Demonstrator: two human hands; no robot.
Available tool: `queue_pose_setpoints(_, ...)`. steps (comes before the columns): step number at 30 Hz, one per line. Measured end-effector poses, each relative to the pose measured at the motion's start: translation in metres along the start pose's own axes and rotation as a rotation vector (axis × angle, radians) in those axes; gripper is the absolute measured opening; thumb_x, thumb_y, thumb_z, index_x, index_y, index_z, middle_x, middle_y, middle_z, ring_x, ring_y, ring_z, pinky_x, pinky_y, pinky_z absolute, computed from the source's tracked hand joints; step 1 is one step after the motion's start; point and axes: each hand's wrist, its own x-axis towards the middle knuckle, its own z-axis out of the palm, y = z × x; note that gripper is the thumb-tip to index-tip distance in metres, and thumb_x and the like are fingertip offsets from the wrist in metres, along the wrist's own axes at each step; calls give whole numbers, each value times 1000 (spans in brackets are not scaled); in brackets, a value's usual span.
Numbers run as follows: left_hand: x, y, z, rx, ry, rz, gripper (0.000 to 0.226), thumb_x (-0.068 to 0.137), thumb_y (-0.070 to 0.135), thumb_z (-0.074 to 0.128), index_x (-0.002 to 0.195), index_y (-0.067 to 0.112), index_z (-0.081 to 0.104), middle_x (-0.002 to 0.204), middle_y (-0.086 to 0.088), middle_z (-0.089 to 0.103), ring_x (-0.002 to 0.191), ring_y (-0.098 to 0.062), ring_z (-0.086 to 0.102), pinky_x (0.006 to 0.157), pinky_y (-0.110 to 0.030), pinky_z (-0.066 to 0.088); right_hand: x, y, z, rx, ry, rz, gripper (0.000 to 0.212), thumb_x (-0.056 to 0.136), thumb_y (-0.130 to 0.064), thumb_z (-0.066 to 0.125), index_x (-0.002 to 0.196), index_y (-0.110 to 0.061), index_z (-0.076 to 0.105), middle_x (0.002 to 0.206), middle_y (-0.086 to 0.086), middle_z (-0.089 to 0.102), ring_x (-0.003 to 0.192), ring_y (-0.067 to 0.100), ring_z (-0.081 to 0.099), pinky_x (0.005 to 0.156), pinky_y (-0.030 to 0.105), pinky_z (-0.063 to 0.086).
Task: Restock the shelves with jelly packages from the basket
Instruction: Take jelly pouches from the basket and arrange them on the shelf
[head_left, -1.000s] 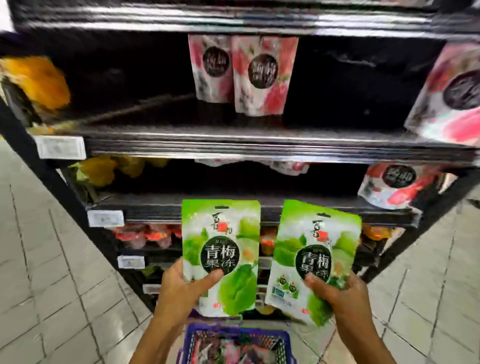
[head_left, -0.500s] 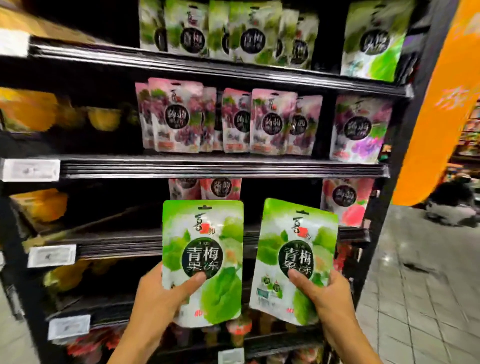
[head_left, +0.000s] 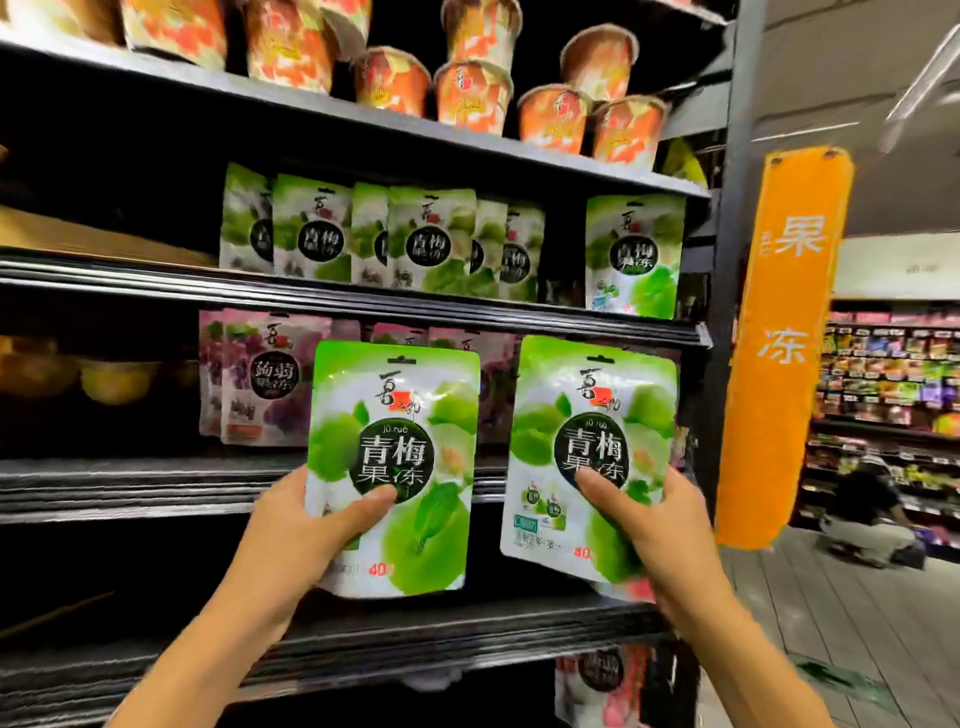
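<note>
Bright light on the far aisle (head_left: 893, 374) right of the orange sign (head_left: 784, 338), shelf recesses (head_left: 104, 156) left of it in deep shadow, cups (head_left: 472, 98) up-left of it motion-blurred, shelf edges (head_left: 156, 483) left of it smeared, bowed by wide-angle distortion.

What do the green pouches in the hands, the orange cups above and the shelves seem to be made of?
The green pouches: likely glossy plastic film; the printed faces shine and the edges look sealed flat. The orange cups: probably thin plastic with printed sides; blur leaves it open. The shelves: seemingly dark painted metal; ridged front edges catch light.
</note>
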Motion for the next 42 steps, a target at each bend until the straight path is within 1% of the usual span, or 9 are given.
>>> queue_pose_setpoints(6, 51, 36, 48, 21, -37, 163, 18, 71, 17, 81, 84, 13, 70, 70, 6, 75, 57, -2, 68, 47, -11, 46, 109, -58, -24, -76, 74, -128, 36, 67, -26, 86, 98, -14, 73, 88, -1, 77, 80, 15, 74, 60, 23, 54)
queue_pose_setpoints(14, 82, 43, 85, -92, -60, 132, 40, 58, 35, 81, 93, 15, 74, 88, -5, 78, 77, -20, 75, 53, -25, 56, 215, -99, -10, -67, 56, 59, 46, 67, -22, 89, 103, -4, 68, 93, 12, 73, 71, 24, 72, 59, 34, 58)
queue_pose_setpoints(23, 91, 48, 91, -58, -48, 171, 39, 60, 35, 82, 94, 18, 75, 90, -2, 78, 81, -19, 75, 57, -21, 56, 280, -107, 14, -14, 130, 110, 49, 67, -15, 89, 97, 0, 53, 89, 12, 64, 63, 20, 64, 35, 23, 48)
queue_pose_setpoints(25, 93, 49, 91, -59, -34, 176, 41, 58, 37, 82, 94, 19, 76, 91, -3, 78, 82, -20, 75, 58, -22, 56, 287, -99, 16, -138, 131, 85, 51, 67, -24, 90, 88, 0, 49, 90, 9, 60, 72, 22, 62, 46, 26, 55)
queue_pose_setpoints(27, 93, 48, 90, -52, -21, 175, 40, 57, 39, 82, 93, 22, 76, 91, -2, 78, 82, -19, 75, 62, -26, 58, 291, -88, 18, -249, 129, 42, 66, 67, -32, 89, 105, 6, 50, 102, 9, 57, 91, 26, 58, 71, 36, 55)
queue_pose_setpoints(31, 94, 41, 87, -15, -2, 173, 44, 58, 40, 82, 95, 18, 75, 92, -2, 78, 84, -20, 75, 63, -28, 58, 294, -69, 13, -265, 50, -18, 79, 68, -38, 87, 127, 1, 52, 109, 10, 68, 100, 25, 65, 89, 43, 55)
queue_pose_setpoints(36, 94, 32, 84, -15, 11, 149, 36, 60, 37, 82, 92, 21, 75, 90, -3, 78, 79, -20, 75, 54, -25, 57, 284, -65, -5, -372, -20, -85, 58, 67, -43, 86, 112, -16, 61, 91, -2, 69, 84, 12, 67, 67, 22, 56)
queue_pose_setpoints(39, 95, 30, 85, -10, 18, 144, 36, 59, 37, 82, 90, 21, 75, 88, -2, 78, 76, -18, 75, 52, -21, 55, 278, -59, -17, -579, -46, -135, 76, 64, -52, 85, 116, -2, 60, 110, 11, 67, 101, 27, 63, 78, 34, 49)
queue_pose_setpoints(42, 97, 28, 87, 3, 14, 135, 39, 59, 39, 83, 92, 21, 75, 89, -2, 78, 78, -19, 75, 53, -24, 56, 275, -55, -26, -674, 14, -140, 71, 63, -56, 83, 94, 5, 60, 90, 15, 62, 85, 26, 60, 69, 36, 42)
